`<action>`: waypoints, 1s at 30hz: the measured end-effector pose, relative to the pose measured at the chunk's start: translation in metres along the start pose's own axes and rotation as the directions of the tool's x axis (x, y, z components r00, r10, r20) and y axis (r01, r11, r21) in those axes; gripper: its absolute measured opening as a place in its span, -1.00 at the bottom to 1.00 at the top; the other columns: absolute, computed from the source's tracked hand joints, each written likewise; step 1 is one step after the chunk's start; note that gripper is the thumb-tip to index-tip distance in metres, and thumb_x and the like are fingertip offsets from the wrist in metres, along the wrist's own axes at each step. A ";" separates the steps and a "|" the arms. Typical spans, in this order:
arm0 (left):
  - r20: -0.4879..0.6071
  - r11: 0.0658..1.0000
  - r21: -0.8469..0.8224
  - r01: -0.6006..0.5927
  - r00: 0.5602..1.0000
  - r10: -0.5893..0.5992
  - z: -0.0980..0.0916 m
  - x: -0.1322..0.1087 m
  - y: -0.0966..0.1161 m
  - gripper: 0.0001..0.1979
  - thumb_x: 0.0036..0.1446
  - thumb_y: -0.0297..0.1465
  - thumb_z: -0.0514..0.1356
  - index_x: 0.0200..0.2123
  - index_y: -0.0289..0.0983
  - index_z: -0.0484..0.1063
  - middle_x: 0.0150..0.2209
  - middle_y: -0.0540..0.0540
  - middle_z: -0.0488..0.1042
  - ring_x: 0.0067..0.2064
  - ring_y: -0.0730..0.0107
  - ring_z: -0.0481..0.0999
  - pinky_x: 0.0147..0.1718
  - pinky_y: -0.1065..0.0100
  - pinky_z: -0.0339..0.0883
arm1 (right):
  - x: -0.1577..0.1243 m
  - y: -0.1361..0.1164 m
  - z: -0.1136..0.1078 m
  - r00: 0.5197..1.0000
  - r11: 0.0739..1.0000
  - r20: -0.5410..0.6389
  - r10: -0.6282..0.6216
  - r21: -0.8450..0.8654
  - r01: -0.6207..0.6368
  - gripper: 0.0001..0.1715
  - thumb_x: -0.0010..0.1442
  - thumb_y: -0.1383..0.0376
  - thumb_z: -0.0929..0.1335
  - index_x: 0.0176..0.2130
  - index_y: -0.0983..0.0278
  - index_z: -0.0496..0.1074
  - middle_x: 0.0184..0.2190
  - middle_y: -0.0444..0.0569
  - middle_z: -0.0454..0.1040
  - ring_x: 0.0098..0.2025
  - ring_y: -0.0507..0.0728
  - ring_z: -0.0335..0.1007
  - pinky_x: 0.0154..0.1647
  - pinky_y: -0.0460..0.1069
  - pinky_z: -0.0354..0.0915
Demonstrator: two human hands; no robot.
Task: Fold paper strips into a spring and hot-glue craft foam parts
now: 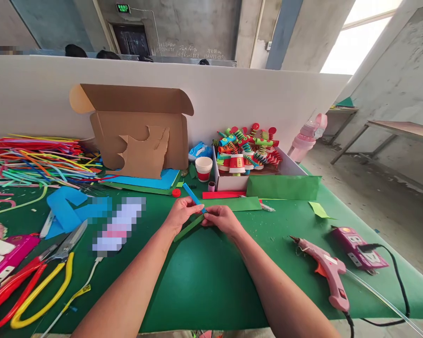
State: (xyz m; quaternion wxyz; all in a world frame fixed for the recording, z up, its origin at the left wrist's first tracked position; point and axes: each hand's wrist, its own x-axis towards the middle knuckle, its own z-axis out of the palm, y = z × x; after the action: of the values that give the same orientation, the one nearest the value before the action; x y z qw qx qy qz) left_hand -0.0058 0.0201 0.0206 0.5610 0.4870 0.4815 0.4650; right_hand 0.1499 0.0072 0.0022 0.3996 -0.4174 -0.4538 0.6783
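At the far left of the green counter (183,300), a heap of multicoloured pipe cleaners (38,164) spreads toward the partition, and a magenta power strip (24,249) lies nearer the front edge. Red handles (12,293) and yellow handles (69,274) of cutting tools lie close together, silver blades (72,238) angled toward cut blue paper (65,206). Just right of these is a flat object (118,227), obscured by blurring, with a white cable (91,271) running from it. Behind, an open cardboard box (134,101) stands upright with a torn cardboard piece (146,152) leaning against it. In the middle, above the counter, the left hand (179,213) has its grip closed around a blue strip (190,193), while the right hand (224,220) pinches at the strip's lower end, its grip on a narrow green strip (188,228) that slants down leftward beneath the left hand. Beyond them sit stacked paper cups (203,168) and a shallow box (216,178) crowded with colourful paper-cup figures (246,150); a green paper sheet (285,188) stands along its front. Farther right are a pink bottle (303,141), a light green scrap (318,210), a pink hot glue gun (324,263) and a purple power socket (361,249) with a black plug (368,247) in it.
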 end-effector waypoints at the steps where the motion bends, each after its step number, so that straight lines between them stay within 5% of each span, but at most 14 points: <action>1: 0.002 1.000 -0.016 -0.018 1.000 0.018 0.000 0.000 0.000 -0.66 -0.26 -0.14 0.42 -0.62 -0.27 0.46 -0.60 0.01 0.42 -0.48 0.44 0.36 -0.36 0.35 0.27 | 0.000 0.000 0.000 1.000 0.999 -0.015 -0.008 0.038 0.008 -0.65 -0.22 0.16 0.57 -0.41 0.31 0.57 -0.54 -0.13 0.50 -0.48 0.01 0.42 -0.26 -0.01 0.38; 4: -0.006 0.995 -0.099 -0.027 1.000 0.027 -0.004 0.003 -0.002 -0.61 -0.14 -0.04 0.35 -0.50 -0.28 0.52 -0.56 0.01 0.42 -0.46 0.45 0.36 -0.38 0.38 0.26 | 0.000 -0.004 -0.001 0.992 0.985 -0.111 -0.066 0.150 0.082 -0.62 -0.25 0.16 0.58 -0.40 0.29 0.58 -0.50 -0.14 0.50 -0.51 -0.05 0.31 -0.35 -0.07 0.32; 10: -0.024 0.987 -0.147 0.070 0.997 -0.074 -0.007 0.005 -0.006 -0.60 -0.34 -0.18 0.48 -0.47 -0.31 0.51 -0.45 -0.05 0.49 -0.41 0.41 0.42 -0.34 0.33 0.32 | 0.000 -0.010 0.000 0.957 0.910 -0.251 -0.145 0.346 0.229 -0.64 -0.29 0.19 0.60 -0.43 0.25 0.56 -0.53 -0.19 0.45 -0.51 -0.06 0.25 -0.39 -0.09 0.29; 14: 0.153 0.985 -0.171 0.004 0.988 0.023 0.007 -0.003 -0.005 -0.65 -0.20 -0.22 0.44 -0.35 -0.28 0.52 -0.38 -0.05 0.53 -0.32 0.38 0.47 -0.32 0.35 0.33 | -0.001 -0.006 0.008 0.940 0.919 -0.284 -0.189 0.287 0.272 -0.68 -0.24 0.20 0.58 -0.44 0.24 0.53 -0.51 -0.18 0.48 -0.51 -0.04 0.29 -0.38 -0.08 0.30; 19: -0.010 0.991 -0.122 -0.051 0.999 0.050 0.020 -0.005 -0.012 -0.61 -0.18 -0.11 0.40 -0.56 -0.27 0.37 -0.59 0.04 0.40 -0.50 0.47 0.37 -0.45 0.39 0.24 | -0.003 -0.004 0.014 0.941 0.947 -0.264 -0.211 0.184 0.264 -0.69 -0.25 0.19 0.58 -0.45 0.25 0.54 -0.55 -0.16 0.50 -0.50 0.01 0.35 -0.36 -0.04 0.33; 25: -0.021 0.983 -0.066 -0.170 0.985 0.169 0.018 -0.003 -0.009 -0.60 -0.08 -0.09 0.33 -0.61 -0.26 0.31 -0.63 0.08 0.31 -0.53 0.52 0.28 -0.48 0.43 0.19 | -0.002 -0.006 0.008 0.963 0.966 -0.217 -0.162 0.166 0.200 -0.69 -0.22 0.15 0.57 -0.46 0.27 0.55 -0.55 -0.12 0.53 -0.49 0.03 0.40 -0.31 -0.02 0.36; 30: -0.008 0.987 -0.126 -0.099 0.995 0.099 0.020 -0.005 -0.006 -0.61 -0.16 -0.09 0.38 -0.48 -0.26 0.37 -0.55 0.06 0.39 -0.50 0.50 0.35 -0.49 0.43 0.23 | -0.002 -0.009 0.007 0.962 0.971 -0.228 -0.151 0.150 0.188 -0.63 -0.26 0.12 0.58 -0.45 0.28 0.56 -0.54 -0.12 0.53 -0.51 0.01 0.39 -0.32 -0.02 0.37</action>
State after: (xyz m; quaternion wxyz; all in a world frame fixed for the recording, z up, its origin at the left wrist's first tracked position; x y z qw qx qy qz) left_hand 0.0142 0.0127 0.0161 0.5665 0.4735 0.4269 0.5221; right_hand 0.1453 0.0053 0.0126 0.5375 -0.4122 -0.3826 0.6284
